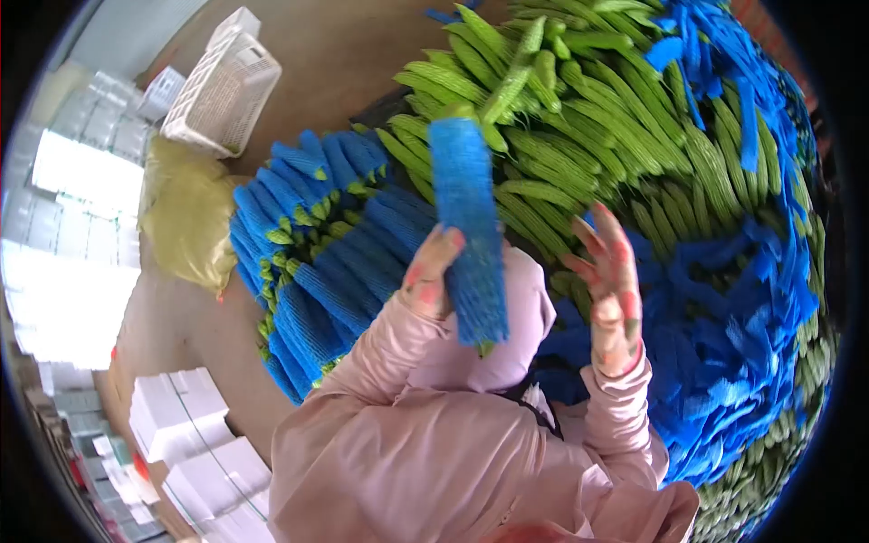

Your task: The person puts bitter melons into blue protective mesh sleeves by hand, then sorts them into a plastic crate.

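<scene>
My left hand (431, 271) is closed at the side of a bitter gourd in a blue mesh sleeve (468, 226), held up in front of my lap. Bits of green show at both ends of the sleeve. My right hand (612, 285) is raised apart from it, fingers spread, with nothing in it. Beyond the hands lies a big heap of bare green bitter gourds (615, 127). To the left, sleeved bitter gourds (335, 281) lie stacked in rows, their green ends showing. Loose blue mesh sleeves (715, 362) are piled to the right of my right hand.
A white plastic crate (222, 90) stands on the floor at the upper left, with a full yellowish sack (186, 208) below it. White boxes (195, 434) tied with cord stand at the lower left. More blue sleeves (724, 45) hang over the heap at the upper right.
</scene>
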`<move>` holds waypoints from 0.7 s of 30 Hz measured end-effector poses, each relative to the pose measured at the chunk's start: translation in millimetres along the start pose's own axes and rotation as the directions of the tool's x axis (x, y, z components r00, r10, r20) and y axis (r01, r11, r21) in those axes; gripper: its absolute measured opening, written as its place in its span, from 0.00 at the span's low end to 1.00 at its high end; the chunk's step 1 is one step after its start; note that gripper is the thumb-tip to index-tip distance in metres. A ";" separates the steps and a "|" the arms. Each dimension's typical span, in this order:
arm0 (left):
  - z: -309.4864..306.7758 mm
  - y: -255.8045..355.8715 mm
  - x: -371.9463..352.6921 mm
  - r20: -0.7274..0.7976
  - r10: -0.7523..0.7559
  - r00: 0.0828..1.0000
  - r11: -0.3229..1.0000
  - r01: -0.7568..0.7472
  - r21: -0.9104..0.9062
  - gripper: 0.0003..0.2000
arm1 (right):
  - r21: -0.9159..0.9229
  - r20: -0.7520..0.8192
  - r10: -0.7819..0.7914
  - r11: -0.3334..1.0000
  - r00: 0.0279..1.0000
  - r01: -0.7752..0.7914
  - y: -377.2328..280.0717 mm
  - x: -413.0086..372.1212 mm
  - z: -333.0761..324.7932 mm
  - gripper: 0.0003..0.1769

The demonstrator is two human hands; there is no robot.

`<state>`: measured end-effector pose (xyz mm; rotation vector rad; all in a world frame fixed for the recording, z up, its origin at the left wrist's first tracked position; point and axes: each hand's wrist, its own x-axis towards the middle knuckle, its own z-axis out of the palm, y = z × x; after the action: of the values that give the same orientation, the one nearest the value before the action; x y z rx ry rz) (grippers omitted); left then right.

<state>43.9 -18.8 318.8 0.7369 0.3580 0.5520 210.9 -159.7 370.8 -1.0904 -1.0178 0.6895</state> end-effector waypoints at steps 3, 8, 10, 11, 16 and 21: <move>-58.0 22.9 -4.1 -0.376 0.044 0.926 0.971 -0.128 -0.202 0.32 | -0.046 -0.135 0.153 0.986 0.979 -0.160 16.7 -8.6 -23.0 0.47; -225.2 9.0 -8.3 -0.721 0.093 0.686 0.987 -0.159 -0.023 0.30 | -0.090 -0.350 0.404 0.883 0.845 -0.460 65.4 -62.7 -80.2 0.25; -246.1 20.2 -4.0 -0.822 0.163 0.545 0.986 -0.118 0.117 0.33 | -0.114 -0.408 0.451 0.838 0.794 -0.534 85.5 -88.9 -105.7 0.23; -277.7 19.9 -0.6 -0.812 0.207 0.545 0.978 -0.119 0.169 0.36 | -0.182 -0.453 0.453 0.796 0.768 -0.577 98.6 -102.4 -120.9 0.22; -342.0 61.9 30.5 -0.787 0.320 0.527 0.915 0.043 0.402 0.51 | -0.336 -0.559 0.415 0.679 0.718 -0.653 139.6 -148.0 -158.5 0.21; -437.7 146.4 85.2 -0.772 0.575 0.270 0.818 -0.182 0.546 0.46 | -0.569 -0.565 0.426 0.418 0.706 -0.708 130.1 -138.5 -137.9 0.23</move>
<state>-152.9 353.3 111.1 0.8036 1.4299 1.4395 284.8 -287.4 188.2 -2.3314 -0.5737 0.5658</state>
